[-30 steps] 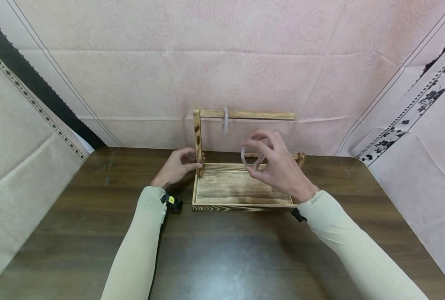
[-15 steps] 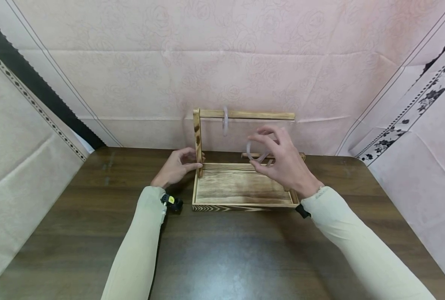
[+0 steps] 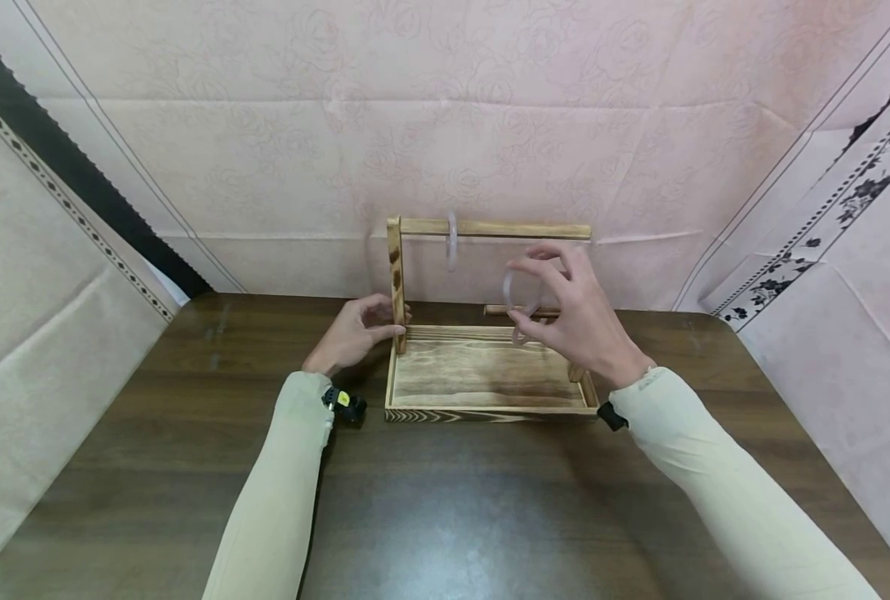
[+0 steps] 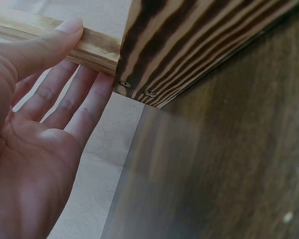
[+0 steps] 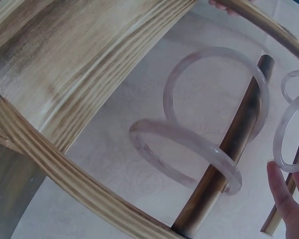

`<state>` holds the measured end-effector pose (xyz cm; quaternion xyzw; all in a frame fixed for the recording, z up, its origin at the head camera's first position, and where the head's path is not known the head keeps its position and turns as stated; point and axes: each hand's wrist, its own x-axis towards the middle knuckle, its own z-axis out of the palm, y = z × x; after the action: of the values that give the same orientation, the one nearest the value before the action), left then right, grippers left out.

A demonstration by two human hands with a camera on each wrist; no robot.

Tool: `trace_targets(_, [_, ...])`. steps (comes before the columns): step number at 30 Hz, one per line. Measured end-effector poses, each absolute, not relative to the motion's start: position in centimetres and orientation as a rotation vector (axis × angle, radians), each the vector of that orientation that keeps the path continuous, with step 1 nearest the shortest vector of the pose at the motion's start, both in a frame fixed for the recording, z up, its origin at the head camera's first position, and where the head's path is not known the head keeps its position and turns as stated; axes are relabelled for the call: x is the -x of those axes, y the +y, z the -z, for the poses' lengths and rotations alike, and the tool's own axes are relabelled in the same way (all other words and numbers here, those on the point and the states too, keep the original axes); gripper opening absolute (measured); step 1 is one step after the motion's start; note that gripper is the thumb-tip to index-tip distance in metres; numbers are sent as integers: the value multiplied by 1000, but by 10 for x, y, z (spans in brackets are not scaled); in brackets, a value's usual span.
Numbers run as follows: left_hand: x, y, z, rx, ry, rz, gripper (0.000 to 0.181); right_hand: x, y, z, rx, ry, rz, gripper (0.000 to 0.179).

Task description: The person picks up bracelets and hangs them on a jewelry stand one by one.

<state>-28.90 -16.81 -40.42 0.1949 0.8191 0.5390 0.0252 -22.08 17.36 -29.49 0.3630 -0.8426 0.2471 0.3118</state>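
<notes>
My left hand (image 3: pixel 358 333) grips the left upright (image 3: pixel 396 275) of a wooden rack, thumb on one face and fingers behind it. From this upright the top bar (image 3: pixel 520 229) runs right, with a translucent pale bangle (image 3: pixel 452 246) hanging on it. My right hand (image 3: pixel 576 312) pinches another pale bangle (image 3: pixel 508 289) by its edge, below the top bar and in front of the lower bar (image 3: pixel 494 310). In the right wrist view, two more bangles (image 5: pixel 189 137) hang on the dark lower bar (image 5: pixel 241 124); my right hand mostly hides them in the head view.
The rack's shallow tray base (image 3: pixel 490 414) stands on a brown wooden table (image 3: pixel 445 508). A pale patterned cloth (image 3: pixel 490 150) hangs right behind the rack. The right ends of both bars differ: the top bar's is free, the lower bar's meets an upright.
My right hand has moved right and slightly up with the bangle, uncovering the lower bar's left end. My left hand has stayed on the upright.
</notes>
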Motion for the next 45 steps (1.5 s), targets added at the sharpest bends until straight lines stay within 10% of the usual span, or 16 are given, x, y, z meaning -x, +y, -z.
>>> trace_targets(45, [287, -166, 400, -587, 2528, -1667, 36, 229, 199, 281, -803, -2196, -666, 65])
